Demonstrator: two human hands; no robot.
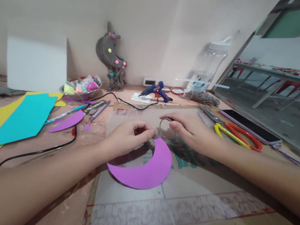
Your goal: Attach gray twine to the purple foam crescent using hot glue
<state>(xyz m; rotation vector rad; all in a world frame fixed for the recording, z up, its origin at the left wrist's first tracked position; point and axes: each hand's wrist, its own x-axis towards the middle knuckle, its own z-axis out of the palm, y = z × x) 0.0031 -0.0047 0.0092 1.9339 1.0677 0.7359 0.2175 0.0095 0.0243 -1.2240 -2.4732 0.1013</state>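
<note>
Head, L hand (129,136) & R hand (190,131) pinch cord (160,123) by purple crescent (147,170), print (153,212) blurred

My left hand (127,138) and right hand (188,127) meet at the upper tip of the crescent cutout (146,168), which lies on the bench (46,149) before me. Scissors (234,134) lie just right of my right hand, with a phone (249,124) beside them. The glue gun (156,90) sits behind, and paper sheets (19,119) lie far left.

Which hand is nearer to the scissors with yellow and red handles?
Right. The right hand lies just left of the yellow-and-red-handled scissors; the left hand is farther left, pinching the purple crescent cut-out at its tip.
</note>
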